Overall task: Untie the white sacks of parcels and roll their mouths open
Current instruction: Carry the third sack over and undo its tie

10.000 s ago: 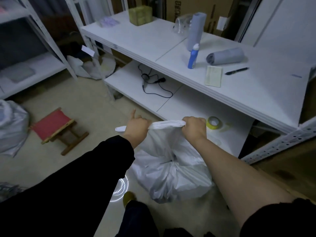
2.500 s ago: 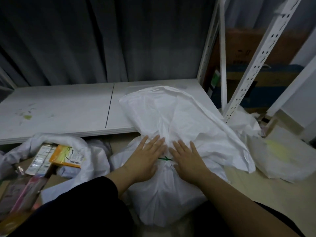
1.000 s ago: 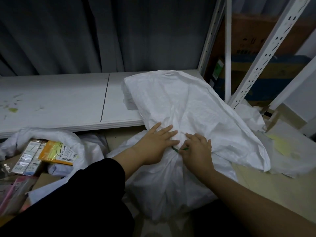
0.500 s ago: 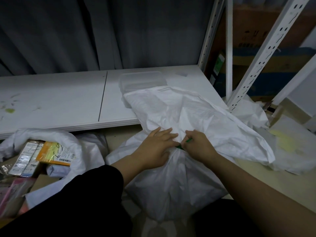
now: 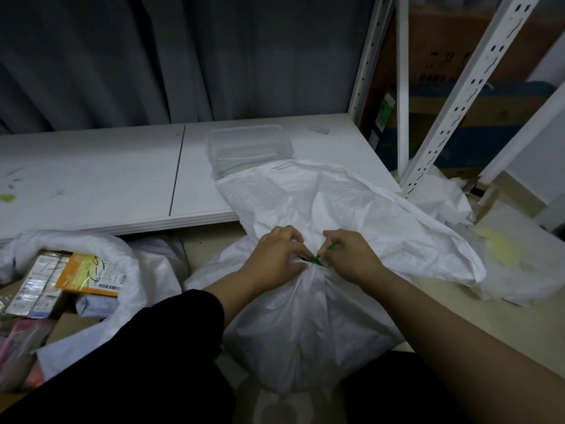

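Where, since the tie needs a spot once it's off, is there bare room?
The white shelf board is bare left of the clear box, across its seam to the stains. A smaller patch lies between the box and the rack upright. Crowded: the open sack of parcels fills the floor left of the tied sack; crumpled sacks pile right.

I count two hands, my left hand (image 5: 275, 255) and my right hand (image 5: 351, 255), and one green tie (image 5: 315, 261). There are three white sacks: a tied sack (image 5: 305, 316) near me, an open sack (image 5: 128, 270) on the left and a crumpled sack (image 5: 504, 270) on the right. There is one clear box (image 5: 249, 148) far off and one orange parcel (image 5: 88, 273) on the left.
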